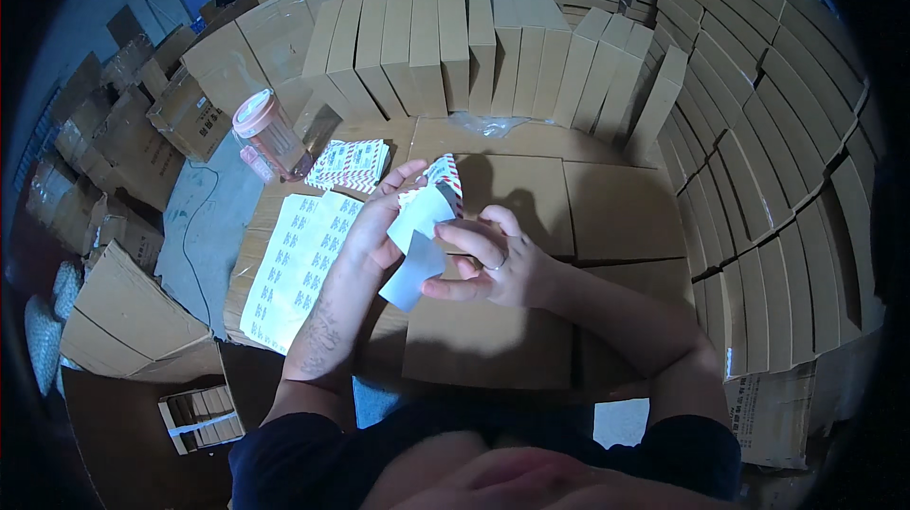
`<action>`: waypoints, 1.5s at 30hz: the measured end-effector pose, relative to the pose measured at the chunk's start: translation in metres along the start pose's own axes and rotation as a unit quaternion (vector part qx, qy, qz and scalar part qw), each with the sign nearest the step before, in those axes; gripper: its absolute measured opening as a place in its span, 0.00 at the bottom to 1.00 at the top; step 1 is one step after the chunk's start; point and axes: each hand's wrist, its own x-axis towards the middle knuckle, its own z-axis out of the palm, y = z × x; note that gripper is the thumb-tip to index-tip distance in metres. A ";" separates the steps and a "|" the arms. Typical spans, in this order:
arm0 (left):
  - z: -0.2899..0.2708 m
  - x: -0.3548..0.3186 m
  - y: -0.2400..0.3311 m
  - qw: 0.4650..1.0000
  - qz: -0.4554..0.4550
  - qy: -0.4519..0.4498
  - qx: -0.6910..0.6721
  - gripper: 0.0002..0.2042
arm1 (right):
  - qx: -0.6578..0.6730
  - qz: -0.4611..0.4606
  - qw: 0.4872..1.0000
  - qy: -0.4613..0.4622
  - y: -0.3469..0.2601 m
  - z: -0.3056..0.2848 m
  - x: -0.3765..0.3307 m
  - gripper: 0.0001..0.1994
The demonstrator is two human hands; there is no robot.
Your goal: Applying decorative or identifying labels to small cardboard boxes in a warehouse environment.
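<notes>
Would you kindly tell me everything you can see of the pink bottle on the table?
The pink bottle has a pale pink lid on top and a see-through, plastic-looking body; a smaller pink part shows at its left. It stands near the left edge of the table, beside a stack of red-striped papers. Whether they touch is unclear.

A pale bluish-grey floor (180,259) showed at left, below a plain grey wall (85,27). Violet-blue light glowed beyond, while tall stacks of brown rectangular cardboard boxes (763,121) lined the right side.
</notes>
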 end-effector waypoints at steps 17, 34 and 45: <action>0.004 -0.003 -0.005 0.980 0.007 -0.123 0.159 0.24 | 0.031 0.041 0.998 0.035 0.002 0.002 -0.003 0.29; 0.003 -0.001 -0.002 0.972 0.060 -0.011 0.227 0.16 | 0.050 0.077 0.994 0.064 0.002 0.003 -0.001 0.34; 0.022 -0.008 0.004 0.964 0.063 0.005 0.257 0.13 | 0.047 0.089 0.981 0.164 0.019 -0.022 0.023 0.27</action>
